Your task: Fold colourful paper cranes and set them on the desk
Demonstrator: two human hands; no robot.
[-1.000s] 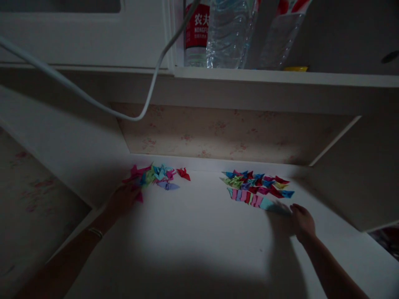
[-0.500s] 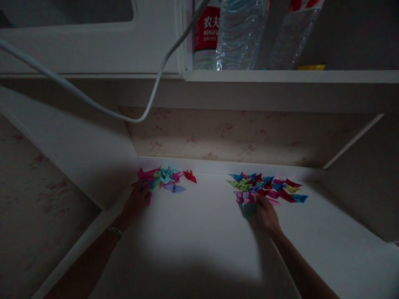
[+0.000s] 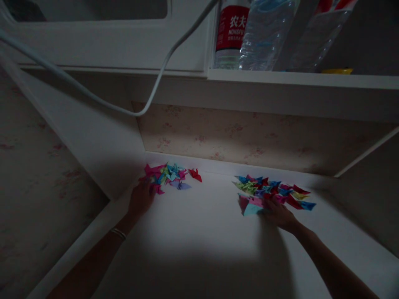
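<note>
At the left end of the white desktop, my left hand (image 3: 141, 199) reaches into a loose heap of folded paper cranes (image 3: 175, 171), beside a pink one; its fingertips are dark and partly hidden. A lilac crane (image 3: 181, 185) and a red crane (image 3: 195, 175) lie at the heap's right side. My right hand (image 3: 279, 212) is closed at the near edge of several rows of colourful cranes (image 3: 285, 191). Its fingers pinch the right ends of a pink crane (image 3: 256, 201) and a teal crane (image 3: 253, 209), hiding part of them.
A pale cable (image 3: 118, 109) hangs across the upper view, in front of a white cabinet (image 3: 109, 47). Plastic water bottles (image 3: 264, 39) stand on the shelf (image 3: 299, 79) overhead. Flowered wallpaper (image 3: 230, 132) covers the back wall, and side panels close in the desktop.
The view has shifted, so the scene sits further right. My right hand has turned and moved over the near row, with more of the teal crane showing. My left hand stays at the heap.
</note>
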